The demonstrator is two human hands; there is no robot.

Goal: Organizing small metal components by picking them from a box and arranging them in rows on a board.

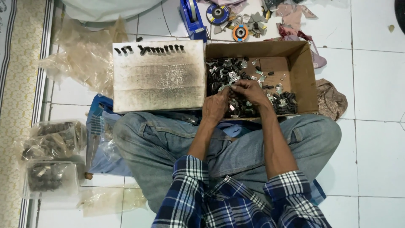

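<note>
I sit cross-legged on a tiled floor with an open cardboard box (302,63) in front of me, filled with several small black and silver metal parts (223,74). My left hand (215,105) and my right hand (249,90) meet over the near side of the box, fingers pinched together on a small metal part that is mostly hidden between them. To the left of the box lies a worn whitish board (158,78) with a row of small black pieces (149,49) lined along its far edge.
Clear plastic bags of parts (50,139) lie at the left, crumpled plastic (84,55) at the upper left. A blue tape dispenser (192,14), grinding discs (218,13) and scraps lie beyond the box. A brownish cloth (331,99) sits right of it.
</note>
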